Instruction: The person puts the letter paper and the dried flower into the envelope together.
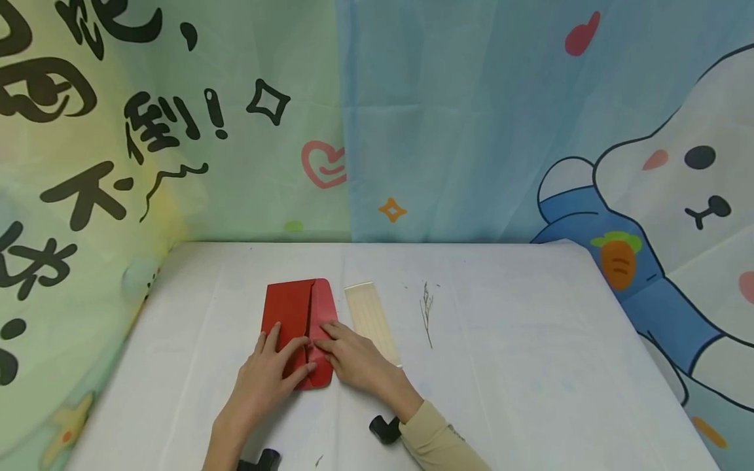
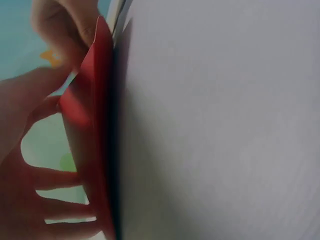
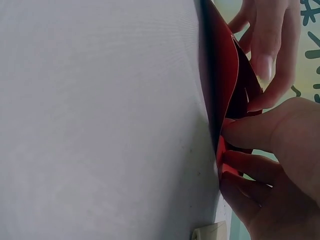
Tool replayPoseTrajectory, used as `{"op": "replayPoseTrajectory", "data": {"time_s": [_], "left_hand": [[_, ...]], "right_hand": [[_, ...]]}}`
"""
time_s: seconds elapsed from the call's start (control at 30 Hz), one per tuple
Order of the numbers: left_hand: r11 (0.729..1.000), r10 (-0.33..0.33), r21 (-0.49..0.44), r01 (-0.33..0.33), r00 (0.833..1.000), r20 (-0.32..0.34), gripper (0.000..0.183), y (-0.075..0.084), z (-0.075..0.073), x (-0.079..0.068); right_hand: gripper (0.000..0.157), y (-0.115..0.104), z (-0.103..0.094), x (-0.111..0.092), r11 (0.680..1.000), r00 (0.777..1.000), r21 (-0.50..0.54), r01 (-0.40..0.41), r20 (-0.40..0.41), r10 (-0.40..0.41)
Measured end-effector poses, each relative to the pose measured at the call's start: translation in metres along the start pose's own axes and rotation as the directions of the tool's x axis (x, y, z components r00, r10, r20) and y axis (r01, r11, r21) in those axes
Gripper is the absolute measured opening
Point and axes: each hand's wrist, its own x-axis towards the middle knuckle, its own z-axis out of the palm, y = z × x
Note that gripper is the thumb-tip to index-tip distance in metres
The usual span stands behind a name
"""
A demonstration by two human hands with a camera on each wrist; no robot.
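A red envelope [image 1: 287,303] lies on the white table with its lighter red flap [image 1: 323,301] folded out to the right; in the right wrist view its mouth [image 3: 243,97] gapes. My left hand [image 1: 268,376] rests on the envelope body with spread fingers, thumb and index reaching the mouth's edge. In the left wrist view the left fingers [image 2: 57,177] lie nearly straight along the envelope. My right hand [image 1: 359,360] touches the flap from the right, fingertips near the mouth and close to the left ones. In the right wrist view the right fingers [image 3: 250,167] bend slightly against the red paper.
Right of the envelope, partly behind my right hand, lies a pale cream strip [image 1: 371,314]. Farther right is a thin dried sprig [image 1: 427,314], with small crumbs near it. Black camera mounts [image 1: 384,430] sit at both wrists. A printed cloth backdrop [image 1: 448,131] hangs behind the table.
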Motion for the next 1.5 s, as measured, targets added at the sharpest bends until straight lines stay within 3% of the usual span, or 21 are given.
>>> {"op": "replayPoseTrajectory", "data": {"time_s": [0.2, 0.5, 0.73, 0.87, 0.93, 1.0, 1.13, 1.23, 1.33, 1.5], "left_hand": [[0.999, 0.015, -0.030, -0.014, 0.999, 0.046, 0.078, -0.005, -0.006, 0.003], [0.999, 0.043, -0.018, -0.042, 0.998, 0.041, 0.078, -0.007, -0.004, 0.002], [0.999, 0.045, -0.021, -0.045, 0.998, 0.045, 0.077, -0.004, -0.003, 0.001], [0.999, 0.037, -0.011, -0.037, 0.998, 0.045, 0.078, -0.003, -0.003, 0.000], [0.999, 0.034, -0.008, -0.034, 0.998, 0.044, 0.078, -0.003, -0.003, 0.000], [0.999, 0.033, -0.008, -0.033, 0.999, 0.040, 0.077, -0.003, -0.003, 0.001], [0.999, 0.038, -0.011, -0.038, 0.999, 0.034, 0.077, -0.005, -0.002, 0.002], [0.999, 0.040, -0.008, -0.040, 0.999, 0.032, 0.077, -0.006, -0.003, 0.002], [0.999, 0.037, -0.004, -0.037, 0.999, 0.029, 0.077, -0.007, -0.003, 0.002], [0.999, 0.033, -0.009, -0.032, 0.999, 0.032, 0.077, -0.007, -0.003, 0.002]], "right_hand": [[0.033, 0.000, 0.000, 0.001, 1.000, 1.000, 0.006, -0.013, 0.021, 0.013], [0.034, -0.002, 0.000, 0.000, 0.999, 1.000, 0.031, -0.019, 0.019, 0.018], [0.033, 0.002, -0.004, -0.008, 0.989, 0.996, 0.148, 0.002, -0.091, 0.012], [0.037, 0.003, -0.005, -0.015, 0.986, 0.985, 0.167, -0.025, -0.167, 0.054], [0.039, 0.004, -0.005, -0.018, 0.986, 0.969, 0.154, -0.067, -0.224, 0.101], [0.039, 0.007, -0.004, -0.021, 0.982, 0.940, 0.132, -0.132, -0.298, 0.166], [0.041, 0.017, -0.005, -0.027, 0.950, 0.850, 0.145, -0.278, -0.423, 0.313], [0.045, 0.024, -0.006, -0.031, 0.911, 0.796, 0.172, -0.374, -0.444, 0.411], [0.052, 0.028, -0.007, -0.034, 0.874, 0.776, 0.191, -0.446, -0.404, 0.484], [0.064, 0.029, -0.006, -0.035, 0.840, 0.777, 0.186, -0.510, -0.320, 0.542]]}}
